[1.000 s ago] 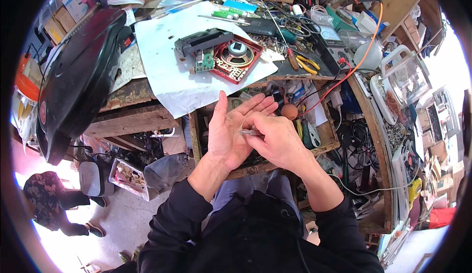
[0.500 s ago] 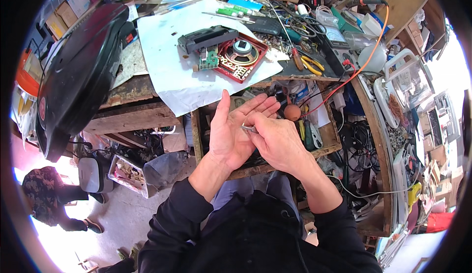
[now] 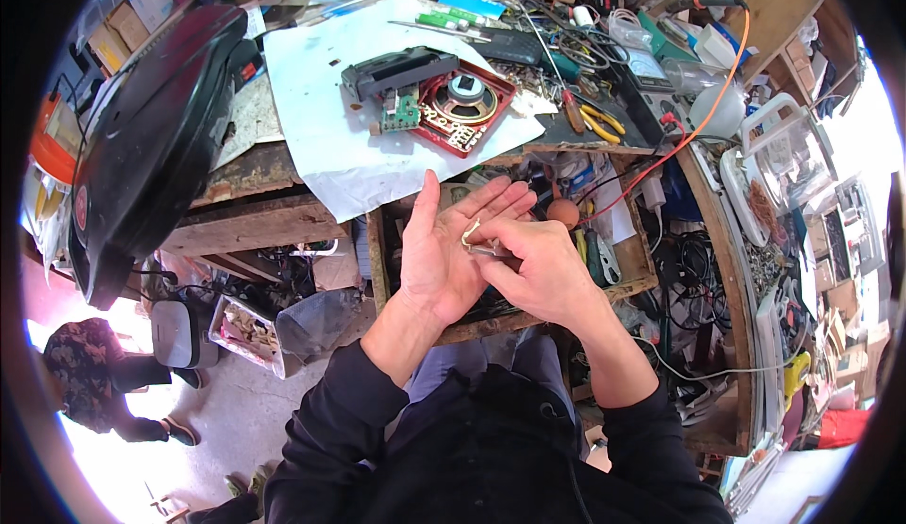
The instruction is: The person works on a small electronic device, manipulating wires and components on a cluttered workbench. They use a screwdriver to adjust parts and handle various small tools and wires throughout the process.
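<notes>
My left hand point(image 3: 436, 258) is palm up over the drawer, its fingers stretched out and the thumb standing apart. Above that palm, my right hand point(image 3: 547, 267) pinches a small silvery metal piece point(image 3: 483, 249). A pale, curved bit shows at its fingertips; I cannot make out its exact kind or whether it touches the palm. Beyond the hands, on a white sheet point(image 3: 307, 118), lies an opened red casing with a round speaker point(image 3: 469, 99). A green circuit board point(image 3: 400, 109) and a black casing part point(image 3: 396, 72) are beside it.
The open wooden drawer point(image 3: 634, 286) beneath my hands holds tools and a round orange-brown thing point(image 3: 562, 214). Yellow-handled pliers point(image 3: 602, 123) and a screwdriver point(image 3: 573, 114) lie at the bench edge. A large black case point(image 3: 156, 147) stands left. Another person point(image 3: 90, 373) is at lower left.
My right hand has shifted slightly, its fingers turning a little over the left palm. The pale, curved bit at its fingertips shows now. The things on the bench have not moved.
</notes>
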`<action>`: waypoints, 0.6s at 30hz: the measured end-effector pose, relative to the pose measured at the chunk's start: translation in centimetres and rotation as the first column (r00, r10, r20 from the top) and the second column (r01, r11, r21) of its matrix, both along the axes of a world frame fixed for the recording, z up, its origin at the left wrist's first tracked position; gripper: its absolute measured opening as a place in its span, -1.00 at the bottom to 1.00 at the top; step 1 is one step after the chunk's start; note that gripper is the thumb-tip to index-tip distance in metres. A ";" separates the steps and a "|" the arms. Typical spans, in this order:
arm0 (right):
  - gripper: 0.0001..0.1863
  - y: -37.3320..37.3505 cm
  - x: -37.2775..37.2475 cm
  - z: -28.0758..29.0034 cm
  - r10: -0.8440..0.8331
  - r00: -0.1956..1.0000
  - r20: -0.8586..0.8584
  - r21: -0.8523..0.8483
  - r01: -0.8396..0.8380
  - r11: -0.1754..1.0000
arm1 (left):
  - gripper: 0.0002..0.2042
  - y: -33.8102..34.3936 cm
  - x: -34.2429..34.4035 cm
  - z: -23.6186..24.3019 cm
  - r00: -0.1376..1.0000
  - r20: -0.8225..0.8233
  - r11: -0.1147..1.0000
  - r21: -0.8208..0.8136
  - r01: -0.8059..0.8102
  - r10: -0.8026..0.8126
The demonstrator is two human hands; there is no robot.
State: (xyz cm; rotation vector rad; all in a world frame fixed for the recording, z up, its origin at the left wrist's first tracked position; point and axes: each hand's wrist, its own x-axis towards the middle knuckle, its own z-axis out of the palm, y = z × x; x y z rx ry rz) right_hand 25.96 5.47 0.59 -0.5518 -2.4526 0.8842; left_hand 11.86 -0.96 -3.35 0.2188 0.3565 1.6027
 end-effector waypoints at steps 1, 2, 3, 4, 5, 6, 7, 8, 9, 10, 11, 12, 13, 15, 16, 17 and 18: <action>-0.80 0.1 -0.1 -0.2 -0.004 1.000 -0.009 0.015 0.004 1.000 | 0.02 0.0 0.0 -0.2 1.000 0.009 1.000 0.006 0.002 -0.002; -0.80 0.3 -0.1 -0.6 -0.010 1.000 -0.018 0.031 0.010 0.999 | 0.02 0.1 0.0 -0.2 1.000 0.018 1.000 0.013 0.006 -0.007; -0.80 0.3 -0.2 -0.9 -0.015 1.000 -0.027 0.046 0.017 0.999 | 0.02 0.1 0.0 -0.2 1.000 0.016 1.000 0.013 0.008 -0.009; -0.81 0.4 -0.2 -0.8 -0.024 0.999 -0.035 0.009 0.024 1.000 | 0.02 0.0 0.0 -0.1 1.000 0.014 1.000 0.013 0.010 -0.010; -0.81 0.4 -0.4 -0.8 -0.031 0.999 -0.044 -0.030 0.030 0.999 | 0.02 0.0 0.0 -0.1 1.000 0.011 1.000 0.013 0.011 -0.011; -0.81 0.4 -0.5 -0.8 -0.038 0.998 -0.051 -0.068 0.035 0.997 | 0.02 0.0 0.0 -0.1 1.000 0.017 1.000 0.017 0.009 -0.009; -0.81 0.5 -0.5 -0.9 -0.043 0.998 -0.055 -0.065 0.039 0.997 | 0.02 0.0 0.0 -0.1 1.000 0.023 1.000 0.020 0.008 -0.008; -0.81 0.6 -0.5 -1.0 -0.048 0.997 -0.057 -0.062 0.044 0.997 | 0.02 0.0 0.0 -0.1 1.000 0.031 1.000 0.024 0.006 -0.007; -0.81 0.7 -0.5 -1.2 -0.052 0.997 -0.058 -0.058 0.049 0.997 | 0.02 0.0 0.0 -0.2 0.999 0.034 1.000 0.025 0.004 -0.005; -0.81 0.7 -0.5 -1.0 -0.051 0.998 -0.040 -0.072 0.048 0.996 | 0.02 0.1 0.0 -0.2 0.999 0.037 1.000 0.027 0.003 -0.004; -0.81 0.6 -0.6 -0.7 -0.050 0.999 -0.021 -0.085 0.048 0.995 | 0.02 0.1 0.0 -0.3 0.999 0.040 1.000 0.029 0.001 -0.002; -0.80 0.5 -0.6 -0.5 -0.048 0.999 -0.002 -0.098 0.047 0.994 | 0.02 0.1 0.0 -0.3 0.999 0.041 1.000 0.029 -0.003 0.001; -0.80 0.5 -0.6 -0.5 -0.042 0.999 -0.012 -0.091 0.041 0.995 | 0.02 0.1 -0.1 -0.3 0.999 0.042 1.000 0.030 -0.006 0.005; -0.80 0.5 -0.5 -0.4 -0.032 0.999 -0.036 -0.073 0.029 0.997 | 0.01 0.1 -0.1 -0.3 0.999 0.043 1.000 0.029 -0.011 0.009; -0.81 0.5 -0.4 -0.4 -0.030 0.999 -0.040 -0.080 0.027 0.996 | 0.01 0.1 0.0 -0.2 0.999 0.044 1.000 0.026 -0.013 0.012; -0.81 0.5 -0.3 -0.3 -0.029 0.999 -0.042 -0.089 0.026 0.996 | 0.01 0.1 0.0 -0.2 0.999 0.046 1.000 0.020 -0.014 0.013; -0.81 0.5 -0.3 -0.3 -0.029 0.999 -0.044 -0.098 0.024 0.995 | 0.02 0.1 0.0 -0.1 0.999 0.041 1.000 0.020 -0.015 0.014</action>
